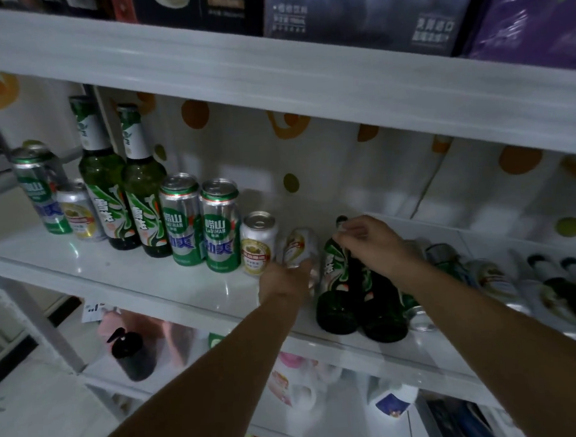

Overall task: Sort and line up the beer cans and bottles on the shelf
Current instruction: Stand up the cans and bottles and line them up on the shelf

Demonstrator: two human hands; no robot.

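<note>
On the white shelf [150, 277] stand two green beer bottles [104, 193], two tall green-and-silver cans [201, 225] and a short white-and-gold can [258, 242] in a row. My left hand [286, 281] is shut on a second white-and-gold can [298, 247], which is tilted and blurred. My right hand [370, 241] grips the neck of a green bottle [335, 282] lying on its side, base toward me. Another lying green bottle [379, 306] rests against it.
More cans [41, 189] stand at the far left. A heap of lying cans and bottles [500, 278] fills the shelf's right end. Boxes [370, 13] sit on the shelf above; bottles and packets [131, 354] are on the shelf below.
</note>
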